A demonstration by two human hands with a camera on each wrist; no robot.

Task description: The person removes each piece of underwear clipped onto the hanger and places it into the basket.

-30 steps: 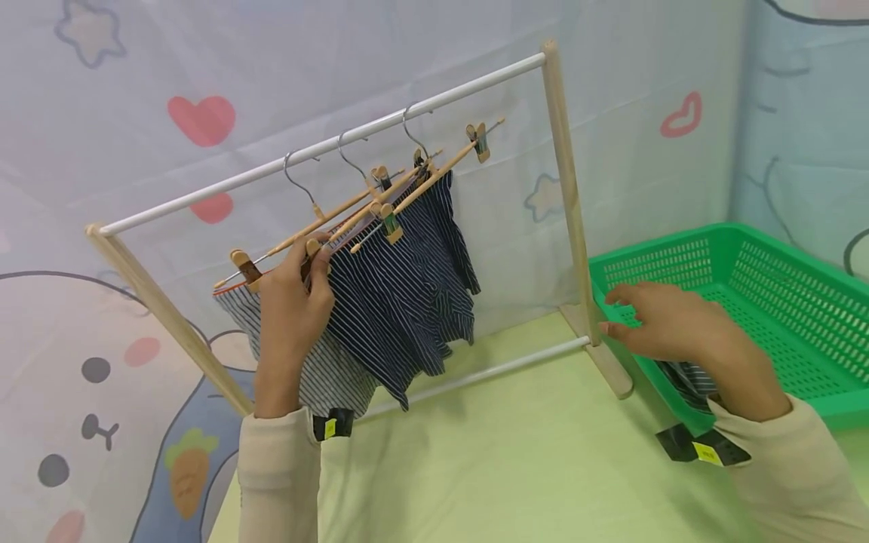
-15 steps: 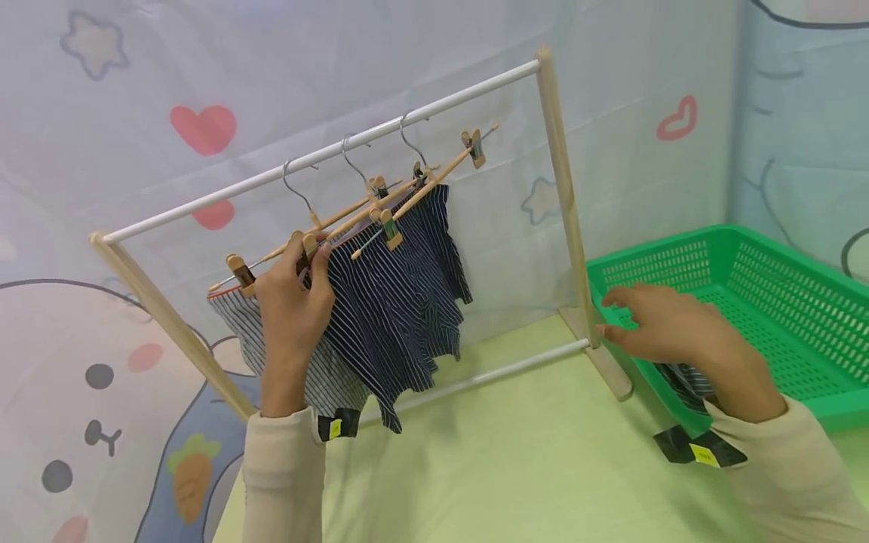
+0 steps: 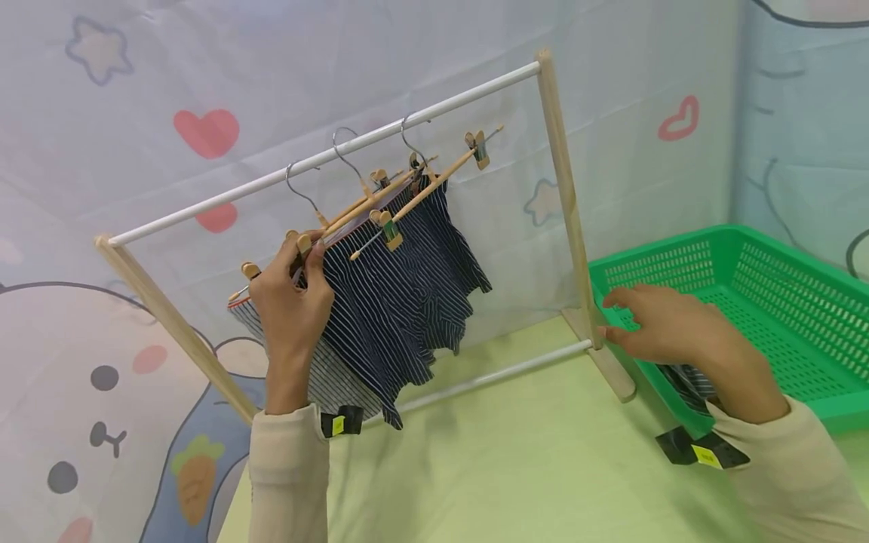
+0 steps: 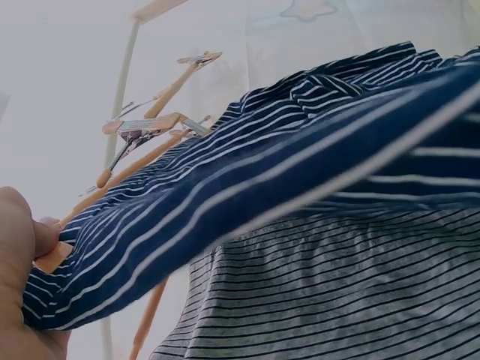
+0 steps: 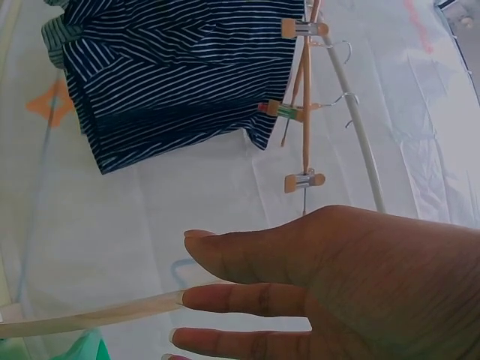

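Observation:
Three wooden clip hangers hang by metal hooks on the white rail (image 3: 482, 92) in the head view. My left hand (image 3: 292, 313) pinches the left clip (image 3: 303, 243) of the middle hanger, at the waistband corner of a navy striped garment (image 3: 370, 302). Behind it hangs a grey striped garment (image 3: 339, 385), partly covered by the navy cloth and my wrist. The right-hand hanger (image 3: 434, 185) has clips with no garment visible in them. My right hand (image 3: 679, 324) hovers by the basket's left edge, fingers loosely extended and holding nothing; the right wrist view shows its thumb (image 5: 247, 251) apart from the fingers.
A green perforated basket (image 3: 801, 298) stands at the right, with dark striped cloth (image 3: 689, 385) inside near its left wall. The rack's wooden post (image 3: 566, 196) and foot (image 3: 614, 369) stand between garments and basket. A pale green tabletop (image 3: 516, 452) lies in front.
The middle hanger's hook has shifted slightly left and up on the rail. The navy garment's right side has swung to the right. My right hand has stayed nearly still.

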